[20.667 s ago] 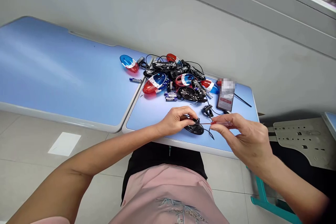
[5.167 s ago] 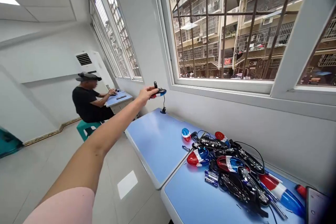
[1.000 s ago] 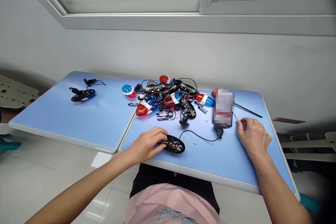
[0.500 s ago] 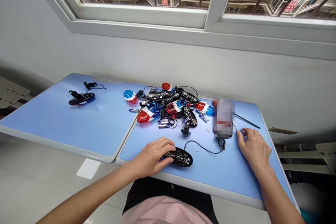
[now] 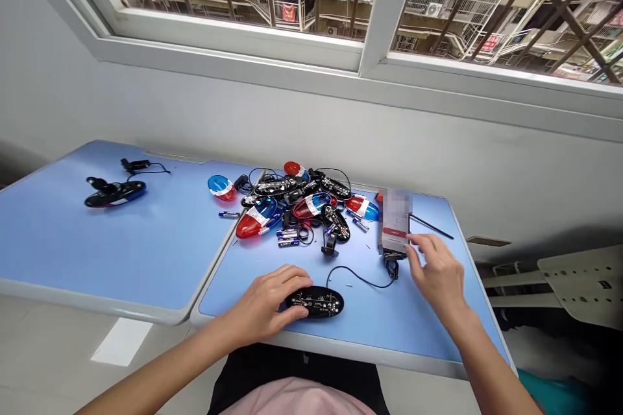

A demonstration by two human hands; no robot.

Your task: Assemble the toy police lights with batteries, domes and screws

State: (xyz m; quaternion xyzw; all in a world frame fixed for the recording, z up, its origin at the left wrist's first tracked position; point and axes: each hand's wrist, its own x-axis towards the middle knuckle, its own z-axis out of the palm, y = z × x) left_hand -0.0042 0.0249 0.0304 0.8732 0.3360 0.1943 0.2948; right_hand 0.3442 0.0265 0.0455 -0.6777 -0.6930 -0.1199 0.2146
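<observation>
My left hand (image 5: pixel 277 301) grips the left end of a black oval light base (image 5: pixel 321 303), thumb below and fingers above. Its bare circuit board faces up near the table's front edge, and a thin black cable (image 5: pixel 357 270) runs from it to a coiled end by the phone. My right hand (image 5: pixel 433 269) is at the lower right edge of the phone (image 5: pixel 395 220), whose screen is partly blurred out. Its thumb and index finger are slightly apart, the index tip at the screen's edge. Nothing shows between them.
Behind lie red-and-blue light covers (image 5: pixel 257 217), several open black bases (image 5: pixel 335 223), batteries (image 5: pixel 288 238) and cables. A dark rod (image 5: pixel 432 225) lies right of the phone. An assembled light (image 5: pixel 115 193) stands on the left table (image 5: pixel 97 253). Small screws (image 5: pixel 349 285) lie near the cable.
My right hand has moved from the thin silvery rod beside the phone to the phone's lower right edge. My left hand keeps holding the base. The view has shifted.
</observation>
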